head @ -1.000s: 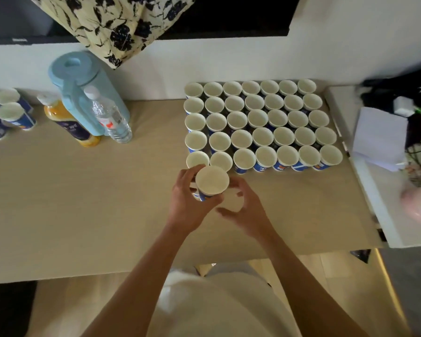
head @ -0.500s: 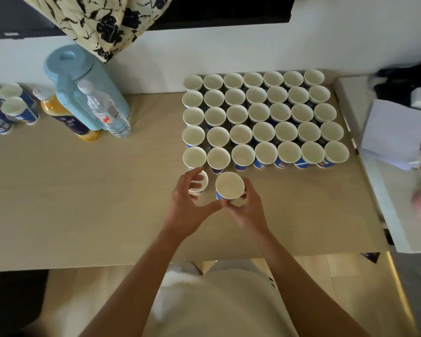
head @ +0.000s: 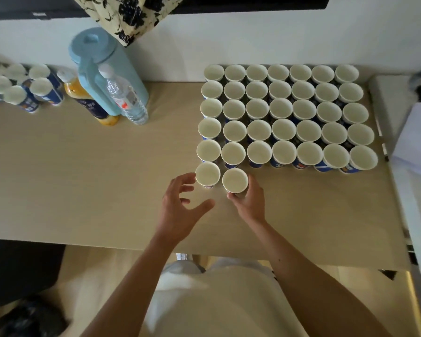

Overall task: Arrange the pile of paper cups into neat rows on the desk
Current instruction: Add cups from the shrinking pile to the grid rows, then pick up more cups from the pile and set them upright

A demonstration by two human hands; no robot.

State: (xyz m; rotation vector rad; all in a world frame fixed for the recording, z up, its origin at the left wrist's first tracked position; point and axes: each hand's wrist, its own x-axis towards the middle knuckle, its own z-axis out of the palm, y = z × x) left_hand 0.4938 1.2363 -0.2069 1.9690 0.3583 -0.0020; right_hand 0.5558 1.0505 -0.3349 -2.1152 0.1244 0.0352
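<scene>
We look down on the desk (head: 83, 178). In the upper right of the frame stands a block (head: 284, 113) of cups, five rows of seven, rims up and packed close. Just below the block's lower left corner a sixth row has two cups. The first cup (head: 207, 174) stands on the desk under the left end of the block. The second cup (head: 235, 180) sits just right of it, the rims nearly meeting. Our right hand (head: 250, 200) grips the second cup, with fingers and thumb curled round its side. Our left hand (head: 180, 210) holds nothing, its fingers spread and relaxed. Its index fingertip lies just beside the first cup's rim, and we cannot tell whether it touches. At the upper left of the frame are spare cups (head: 37, 91). Right of them stand a juice bottle (head: 83, 103), a blue jug (head: 102, 69) and a water bottle (head: 127, 100), close together. White paper (head: 416, 137) lies at the right edge.
</scene>
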